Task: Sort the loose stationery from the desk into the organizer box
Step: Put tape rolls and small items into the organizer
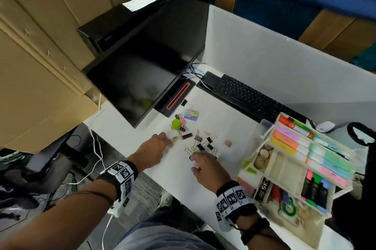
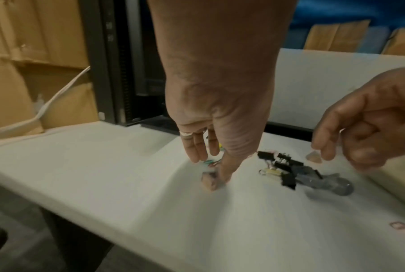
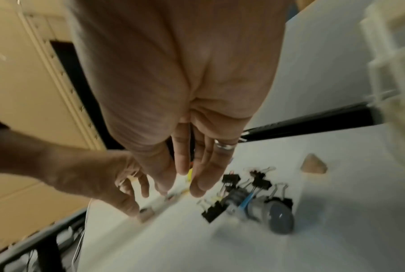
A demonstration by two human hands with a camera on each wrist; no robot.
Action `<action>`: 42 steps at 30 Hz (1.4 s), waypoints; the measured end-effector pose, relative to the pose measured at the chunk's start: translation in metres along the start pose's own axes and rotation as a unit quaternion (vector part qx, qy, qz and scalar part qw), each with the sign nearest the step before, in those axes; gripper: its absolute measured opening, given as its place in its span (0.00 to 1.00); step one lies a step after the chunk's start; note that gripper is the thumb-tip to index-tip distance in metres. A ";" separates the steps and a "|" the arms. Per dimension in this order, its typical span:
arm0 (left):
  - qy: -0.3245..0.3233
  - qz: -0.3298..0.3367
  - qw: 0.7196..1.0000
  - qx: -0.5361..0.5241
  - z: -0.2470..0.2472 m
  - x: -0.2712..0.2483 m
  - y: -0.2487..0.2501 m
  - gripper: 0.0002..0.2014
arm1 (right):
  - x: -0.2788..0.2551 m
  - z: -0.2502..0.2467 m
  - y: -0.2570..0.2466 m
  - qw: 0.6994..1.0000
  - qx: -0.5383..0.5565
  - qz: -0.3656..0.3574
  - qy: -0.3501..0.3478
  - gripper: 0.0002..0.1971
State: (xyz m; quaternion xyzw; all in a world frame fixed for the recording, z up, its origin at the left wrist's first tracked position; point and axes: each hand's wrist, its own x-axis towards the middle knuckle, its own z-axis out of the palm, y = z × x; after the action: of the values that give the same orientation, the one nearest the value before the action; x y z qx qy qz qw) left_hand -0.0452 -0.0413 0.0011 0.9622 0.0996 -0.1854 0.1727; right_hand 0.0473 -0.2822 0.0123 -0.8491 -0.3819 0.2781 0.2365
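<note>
A cluster of black binder clips (image 1: 202, 146) lies on the white desk (image 1: 175, 170), with a blurred grey object (image 3: 278, 217) among them. My right hand (image 1: 195, 160) hovers just over the cluster with fingers straight and holds nothing; in the right wrist view (image 3: 183, 189) its fingertips stand above the desk left of the clips (image 3: 257, 182). My left hand (image 1: 169, 142) reaches forward, fingers extended. Its thumb tip touches a small blurred item (image 2: 209, 181) on the desk. A yellowish clip (image 1: 176, 138) and a black clip (image 1: 187, 136) lie just past its fingertips. The organizer box (image 1: 252, 154) stands at the right.
More coloured clips, a green round item (image 1: 176, 123) and a small printed box (image 1: 191, 115) lie near the monitor base (image 1: 177, 97). A pinkish lump (image 1: 228, 143) sits by the organizer. A keyboard (image 1: 250, 97) lies behind. The desk's near edge is close to my wrists.
</note>
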 end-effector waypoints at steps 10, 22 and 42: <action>-0.040 0.071 0.994 -0.068 0.016 0.005 -0.031 0.07 | 0.007 0.018 0.001 0.966 -0.146 0.214 0.004 0.21; -0.019 0.064 0.987 -0.144 0.021 0.021 -0.037 0.05 | 0.001 0.028 0.018 0.956 -0.137 0.260 0.009 0.25; 0.017 0.122 0.956 -0.267 -0.005 0.026 0.008 0.09 | 0.063 -0.026 0.057 0.936 -0.139 0.301 0.116 0.16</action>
State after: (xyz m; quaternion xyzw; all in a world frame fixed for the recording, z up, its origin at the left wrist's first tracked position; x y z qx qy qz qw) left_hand -0.0176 -0.0433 -0.0030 0.8890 0.0298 -0.1132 0.4428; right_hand 0.1287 -0.2719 -0.0214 -0.9751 -0.1127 0.1800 0.0644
